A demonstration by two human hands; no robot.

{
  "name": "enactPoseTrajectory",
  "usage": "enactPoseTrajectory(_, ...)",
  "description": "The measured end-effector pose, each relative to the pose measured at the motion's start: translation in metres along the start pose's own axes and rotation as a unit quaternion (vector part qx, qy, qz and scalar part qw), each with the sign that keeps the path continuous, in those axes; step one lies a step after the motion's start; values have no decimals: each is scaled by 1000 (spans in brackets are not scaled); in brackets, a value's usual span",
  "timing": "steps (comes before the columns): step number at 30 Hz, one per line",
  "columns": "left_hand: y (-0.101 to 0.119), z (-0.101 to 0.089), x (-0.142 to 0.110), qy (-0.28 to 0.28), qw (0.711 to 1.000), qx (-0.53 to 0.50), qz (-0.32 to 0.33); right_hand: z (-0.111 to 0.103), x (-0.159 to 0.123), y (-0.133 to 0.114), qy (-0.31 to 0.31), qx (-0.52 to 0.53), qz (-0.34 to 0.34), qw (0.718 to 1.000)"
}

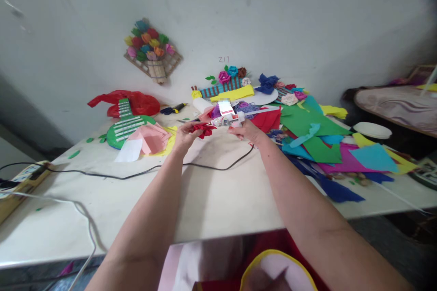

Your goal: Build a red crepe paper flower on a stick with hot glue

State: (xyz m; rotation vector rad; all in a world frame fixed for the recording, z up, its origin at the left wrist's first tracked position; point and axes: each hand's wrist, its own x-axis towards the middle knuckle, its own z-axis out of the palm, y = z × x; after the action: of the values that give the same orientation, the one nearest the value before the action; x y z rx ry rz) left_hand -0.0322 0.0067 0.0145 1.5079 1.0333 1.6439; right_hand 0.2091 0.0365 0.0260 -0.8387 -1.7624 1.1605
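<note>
Here, the left hand (187, 136) pinches a red paper flower (205, 131); the right hand (248, 132) grips a glue gun (236, 120). Keep its nozzle (213, 123) clear of skin.

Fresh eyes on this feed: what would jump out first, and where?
The multicoloured flower bouquet on the wall, upper left, would likely catch the eye first. Next come the bright sheets spread over the right of the table. Near the centre, the left hand holds a crumpled red piece and the right hand a white tool.
</note>
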Motion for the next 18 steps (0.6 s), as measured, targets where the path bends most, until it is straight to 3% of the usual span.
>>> enactPoseTrajectory(14,2,1,-1,-17,1000,-12,-16,1,-1,-6,40,89,8,995)
enactPoseTrajectory(18,1,1,-1,-37,998,-36,-21,6,-1,-11,24,134,-10,991)
